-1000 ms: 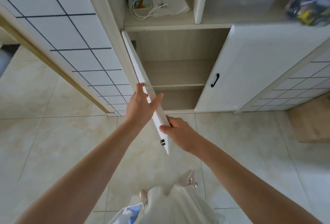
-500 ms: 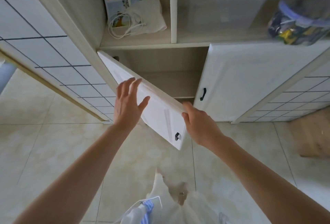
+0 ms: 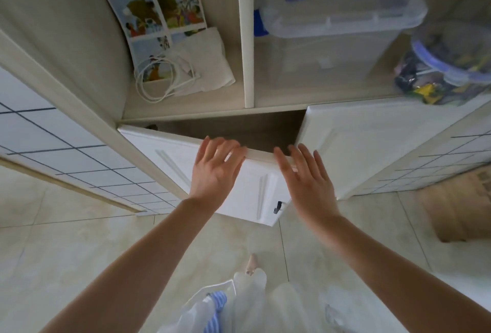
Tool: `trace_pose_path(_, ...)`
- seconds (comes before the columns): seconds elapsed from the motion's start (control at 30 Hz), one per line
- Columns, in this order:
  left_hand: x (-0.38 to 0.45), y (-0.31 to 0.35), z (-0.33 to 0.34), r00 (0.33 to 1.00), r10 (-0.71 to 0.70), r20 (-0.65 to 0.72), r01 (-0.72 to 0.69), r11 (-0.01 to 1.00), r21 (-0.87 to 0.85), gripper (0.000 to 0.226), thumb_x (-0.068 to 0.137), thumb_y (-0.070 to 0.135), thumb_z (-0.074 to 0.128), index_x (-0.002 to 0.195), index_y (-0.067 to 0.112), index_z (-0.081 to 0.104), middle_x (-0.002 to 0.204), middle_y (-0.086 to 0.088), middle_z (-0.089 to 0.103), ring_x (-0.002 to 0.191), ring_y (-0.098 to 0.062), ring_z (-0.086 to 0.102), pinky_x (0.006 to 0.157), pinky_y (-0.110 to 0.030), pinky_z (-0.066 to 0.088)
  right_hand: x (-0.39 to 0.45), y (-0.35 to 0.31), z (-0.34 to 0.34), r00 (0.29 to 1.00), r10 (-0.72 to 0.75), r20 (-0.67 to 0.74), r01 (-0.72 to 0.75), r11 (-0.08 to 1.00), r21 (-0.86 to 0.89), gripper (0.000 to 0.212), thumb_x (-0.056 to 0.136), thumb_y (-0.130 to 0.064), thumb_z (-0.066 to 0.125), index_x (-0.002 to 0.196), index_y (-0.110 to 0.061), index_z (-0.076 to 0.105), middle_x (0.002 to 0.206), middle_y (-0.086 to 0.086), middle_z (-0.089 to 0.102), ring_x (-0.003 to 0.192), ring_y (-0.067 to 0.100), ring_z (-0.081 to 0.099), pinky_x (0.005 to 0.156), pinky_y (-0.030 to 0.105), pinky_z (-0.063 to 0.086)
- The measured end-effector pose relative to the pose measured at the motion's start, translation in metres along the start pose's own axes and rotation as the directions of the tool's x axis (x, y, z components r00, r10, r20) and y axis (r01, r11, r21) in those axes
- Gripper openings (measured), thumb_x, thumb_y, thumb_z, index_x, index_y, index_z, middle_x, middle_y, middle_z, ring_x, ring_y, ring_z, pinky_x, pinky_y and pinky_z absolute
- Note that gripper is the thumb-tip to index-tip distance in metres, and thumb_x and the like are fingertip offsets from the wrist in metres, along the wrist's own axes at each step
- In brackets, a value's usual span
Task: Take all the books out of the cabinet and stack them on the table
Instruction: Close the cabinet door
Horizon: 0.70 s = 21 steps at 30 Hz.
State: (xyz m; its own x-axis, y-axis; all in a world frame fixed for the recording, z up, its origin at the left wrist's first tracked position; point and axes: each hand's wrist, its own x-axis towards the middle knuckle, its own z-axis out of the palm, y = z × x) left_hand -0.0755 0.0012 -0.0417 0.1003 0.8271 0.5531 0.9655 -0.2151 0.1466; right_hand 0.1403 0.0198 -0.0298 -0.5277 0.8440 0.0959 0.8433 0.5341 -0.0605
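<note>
Pushing flat-palmed, the left hand (image 3: 215, 170) and right hand (image 3: 305, 176) rest spread-fingered on the white panelled cabinet door (image 3: 170, 157). Probably best to push evenly near its free edge. No books visible inside; one illustrated picture book (image 3: 156, 13) leans on the shelf above.

This looks like a room in a home. A pale wood-grain cabinet (image 3: 186, 109) with white panelled doors (image 3: 358, 146) stands on a glossy beige tiled floor (image 3: 66, 247). Its open shelf holds household odds and ends: an illustrated picture book (image 3: 156, 8), a coiled white cable (image 3: 159, 80), a folded cloth (image 3: 212, 61), a clear plastic storage box (image 3: 334, 40) with a blue handle, and a lidded container (image 3: 451, 67) of small colourful items.
</note>
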Motion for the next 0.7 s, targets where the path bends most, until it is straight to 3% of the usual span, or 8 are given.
trace_pose_path(0.1,0.007,-0.005,0.013,1.0,-0.028,0.001,0.028,0.999,0.042,0.022,0.086,0.01,0.071,0.108,0.013,0.069,0.111,-0.007,0.068,0.108,-0.031,0.061,0.102,-0.052,0.043,0.018,0.009,0.007,0.999,-0.015,-0.052,0.012,0.998,-0.066,0.097,0.065,0.0,0.078,0.148,-0.011,0.03,0.148,0.024,0.038,0.14,0.04,0.031,0.112,0.058,0.027)
trace_pose_path(0.27,0.023,-0.011,0.03,0.994,-0.09,0.06,0.085,0.993,0.086,0.051,0.077,-0.012,0.067,0.121,0.013,0.065,0.137,-0.015,0.055,0.133,-0.043,0.043,0.113,-0.053,0.033,0.053,0.029,0.011,0.987,-0.048,-0.153,0.034,0.995,-0.092,0.075,0.079,0.012,0.035,0.149,-0.014,0.032,0.151,0.025,0.032,0.142,0.044,0.023,0.116,0.051,0.022)
trace_pose_path(0.47,0.038,-0.022,0.043,0.996,-0.051,0.068,0.041,0.991,0.131,0.062,0.082,-0.015,0.061,0.137,0.012,0.053,0.144,-0.014,0.049,0.14,-0.036,0.037,0.114,-0.052,0.031,0.095,0.051,0.022,0.943,-0.216,-0.254,0.179,0.97,-0.162,0.05,0.097,0.006,0.021,0.144,-0.001,0.037,0.147,0.021,0.042,0.138,0.038,0.035,0.109,0.052,0.036)
trace_pose_path(0.7,0.041,-0.029,0.047,0.992,-0.052,0.113,0.031,0.983,0.184,0.073,0.079,-0.013,0.061,0.144,0.013,0.044,0.153,-0.009,0.038,0.143,-0.033,0.031,0.114,-0.052,0.031,0.114,0.063,0.03,0.89,-0.298,-0.345,0.24,0.949,-0.203,0.044,0.101,0.002,0.029,0.144,0.001,0.035,0.146,0.021,0.043,0.138,0.033,0.037,0.108,0.048,0.039)
